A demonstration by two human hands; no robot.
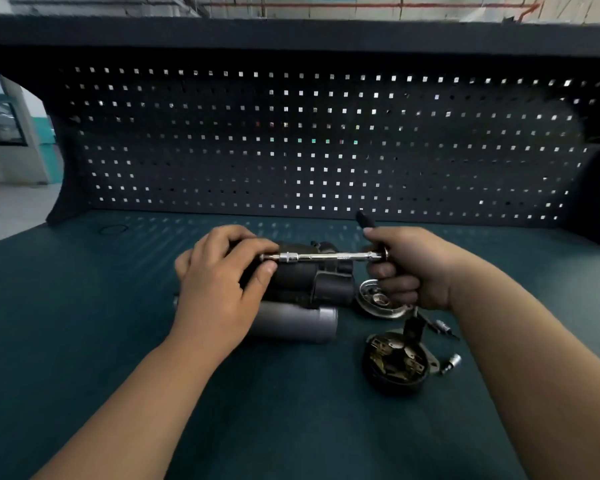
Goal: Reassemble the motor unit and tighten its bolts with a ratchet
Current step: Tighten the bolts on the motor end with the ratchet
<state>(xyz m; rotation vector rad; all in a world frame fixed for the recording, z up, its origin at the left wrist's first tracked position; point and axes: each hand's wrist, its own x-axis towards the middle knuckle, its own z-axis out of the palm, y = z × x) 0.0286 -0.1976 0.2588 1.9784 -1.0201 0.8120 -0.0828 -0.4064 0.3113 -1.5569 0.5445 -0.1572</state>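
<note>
The dark motor unit (312,278) lies on its side on the green bench top, a grey cylinder (298,322) along its near side. My left hand (219,289) grips the motor's left end, fingers curled over the top. My right hand (406,268) grips the black handle of a ratchet (366,220). Its chrome extension bar (323,257) runs level to the left, and the tip meets the motor by my left fingertips. The bolt itself is hidden.
A round metal end plate (378,301) lies right of the motor. Nearer me sits a black brush-holder cap (395,362) with brass parts inside. Two small sockets (452,362) (442,325) lie beside it. A dark pegboard (326,143) walls the back of the bench.
</note>
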